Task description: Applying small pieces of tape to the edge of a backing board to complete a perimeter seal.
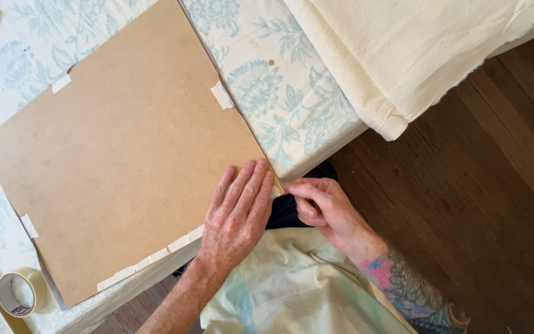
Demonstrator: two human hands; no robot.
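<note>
A brown hardboard panel (125, 148) lies on a table covered with a pale blue floral cloth (285, 105). Short strips of cream tape (222, 95) hold its edges down at several spots. My left hand (239, 213) lies flat on the panel's near right corner, fingers spread and pressing down. Just off that corner, my right hand (324, 207) pinches a small piece of tape (277, 191) against the panel's edge between thumb and fingers. The tattooed right forearm comes in from the lower right.
A roll of tape (20, 292) sits at the table's lower left corner. Folded cream fabric (415, 55) covers the table's upper right. Dark wooden floor (477, 204) lies to the right. A pale green cloth (292, 291) drapes over my lap.
</note>
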